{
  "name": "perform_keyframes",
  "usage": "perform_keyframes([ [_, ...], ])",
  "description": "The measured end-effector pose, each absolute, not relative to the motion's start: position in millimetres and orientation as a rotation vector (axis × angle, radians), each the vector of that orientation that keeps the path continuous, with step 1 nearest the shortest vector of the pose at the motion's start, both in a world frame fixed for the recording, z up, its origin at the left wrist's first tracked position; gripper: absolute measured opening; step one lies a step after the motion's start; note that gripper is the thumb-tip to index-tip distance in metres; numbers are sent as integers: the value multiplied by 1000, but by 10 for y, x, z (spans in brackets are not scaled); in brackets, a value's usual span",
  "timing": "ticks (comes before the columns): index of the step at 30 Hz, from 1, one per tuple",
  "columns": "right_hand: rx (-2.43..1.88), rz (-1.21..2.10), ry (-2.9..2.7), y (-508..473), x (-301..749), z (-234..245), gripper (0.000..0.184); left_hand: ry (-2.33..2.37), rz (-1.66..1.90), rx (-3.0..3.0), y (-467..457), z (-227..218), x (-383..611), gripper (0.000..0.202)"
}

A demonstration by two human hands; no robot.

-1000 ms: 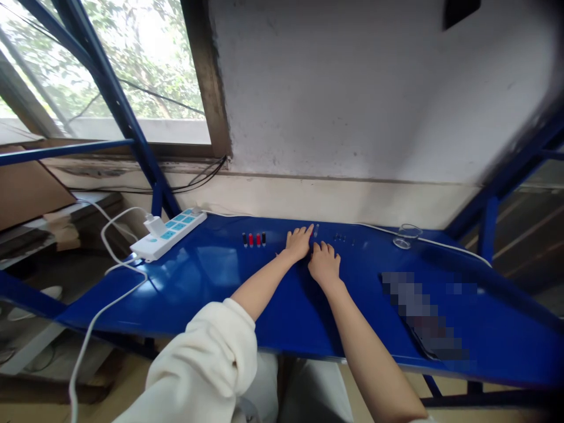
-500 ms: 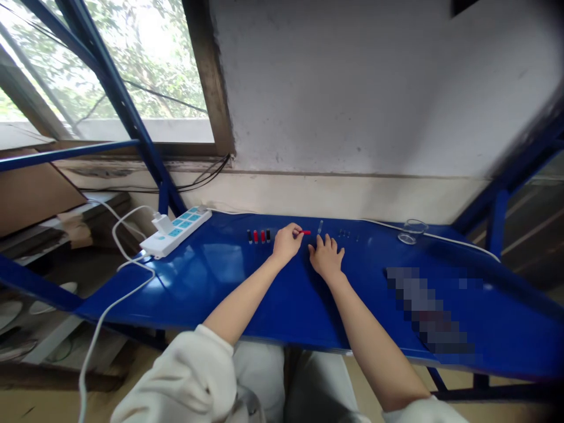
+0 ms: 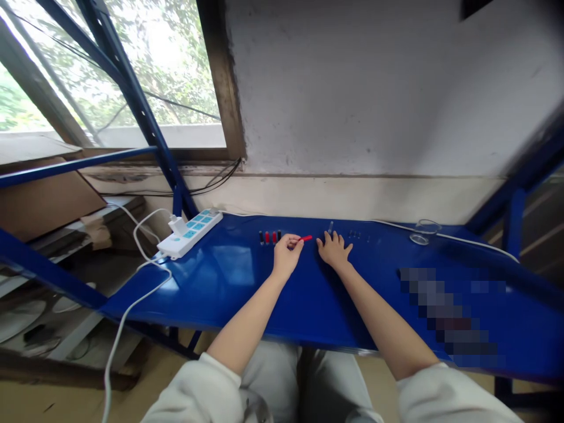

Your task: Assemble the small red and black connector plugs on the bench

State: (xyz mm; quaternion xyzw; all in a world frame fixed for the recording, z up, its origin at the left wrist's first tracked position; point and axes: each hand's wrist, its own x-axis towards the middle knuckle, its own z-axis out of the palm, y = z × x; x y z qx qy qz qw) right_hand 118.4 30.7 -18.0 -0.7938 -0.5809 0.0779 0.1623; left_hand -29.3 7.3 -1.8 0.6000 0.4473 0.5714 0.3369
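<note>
My left hand pinches a small red tube between thumb and fingers, its free end pointing right. The exact kind of this tube is too small to tell. To the left of that hand, a black cylinder and a red cylinder stand in a short row with others like them. My right hand is spread over the table, palm down and holding nothing. Just beyond its fingertips lies a clear tube; whether they touch it I cannot tell. Several tiny clear pieces sit to its right.
The blue table runs along the wall. A white power strip with a plug and cable is at the left. A clear glass lies at the back right, near a white cable. A blurred-out dark object is at front right.
My left hand has drawn back slightly towards me with the red tube, which now tilts upward and shows more. The right hand stays spread near the clear tube. The view has shifted a little.
</note>
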Motion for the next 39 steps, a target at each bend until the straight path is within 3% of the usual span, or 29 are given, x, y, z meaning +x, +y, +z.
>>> perform_keyframes([
  [12, -2133, 135, -1641, 374, 1200, -183, 49, 1162, 1472, 1592, 43, 2, -296, 16],
  [19, -1468, 106, -1387, 168, 1170, 77, 25, 1087, 1521, 1505, 44, 1, -290, 18],
  [25, -1143, 353, -1289, 34, 1188, 132, 24, 1062, 1510, 1377, 22, 39, -296, 20],
  [39, -1003, 685, -1206, 133, 1235, 48, 25, 988, 1520, 1231, 16, 100, -321, 21],
])
